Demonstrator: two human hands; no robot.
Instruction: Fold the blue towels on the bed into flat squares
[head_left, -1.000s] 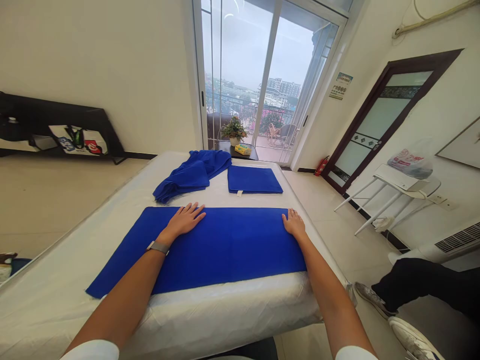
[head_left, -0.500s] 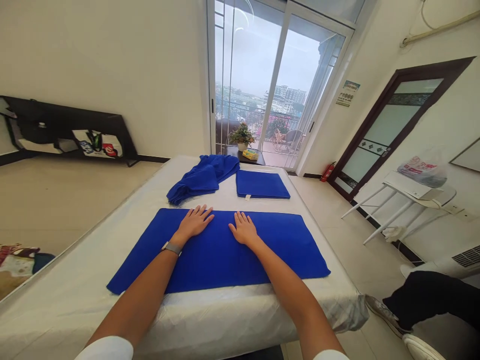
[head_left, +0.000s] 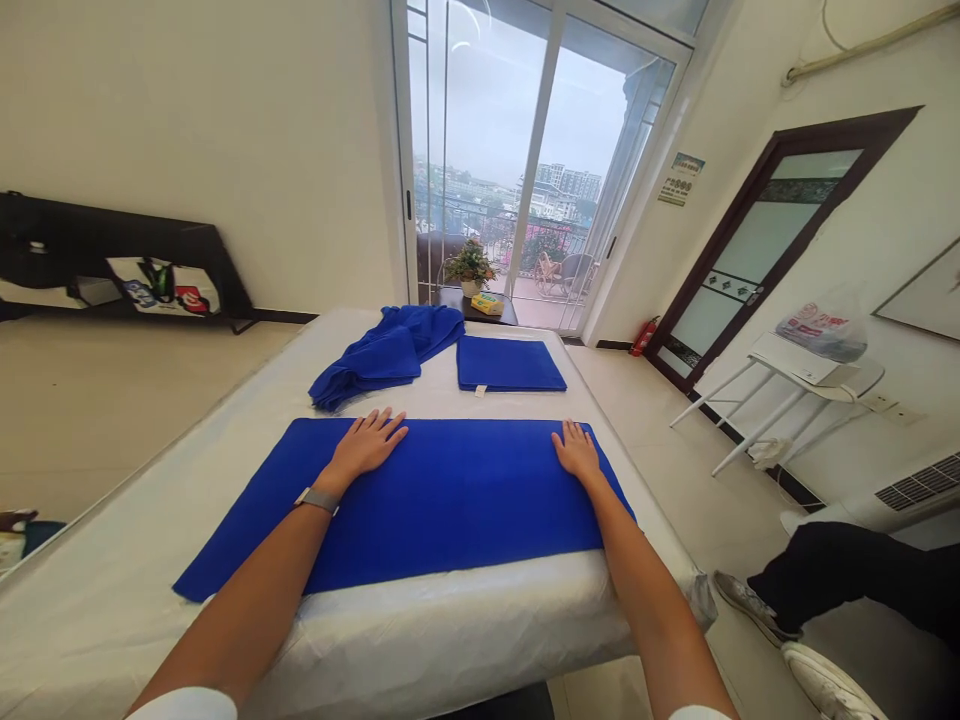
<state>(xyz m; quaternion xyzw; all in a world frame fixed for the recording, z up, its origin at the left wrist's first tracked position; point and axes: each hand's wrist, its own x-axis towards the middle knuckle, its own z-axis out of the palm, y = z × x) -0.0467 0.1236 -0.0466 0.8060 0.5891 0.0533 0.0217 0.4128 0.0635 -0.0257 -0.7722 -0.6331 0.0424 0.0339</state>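
A long blue cloth [head_left: 457,500], folded flat into a rectangle, lies across the near part of the white-covered table [head_left: 390,650]. My left hand [head_left: 369,443] rests flat on its far left part, fingers spread. Near the cloth's far right corner, my right hand [head_left: 577,450] lies palm down with fingers stretched out. Beyond them sits a neatly folded blue cloth [head_left: 511,364] with a small white tag at its front edge. To its left is a crumpled heap of blue cloth [head_left: 382,355].
Behind the table stand a potted plant [head_left: 471,265] and a yellow tissue pack [head_left: 487,303]. On the right are a white chair [head_left: 795,365] with a plastic bag and a seated person's dark-clothed leg [head_left: 832,570]. A low black stand [head_left: 180,245] is at the left wall.
My right hand has slid right across the long cloth, from near its middle to the far right corner. My left hand stays on the left part. The view has turned slightly right.
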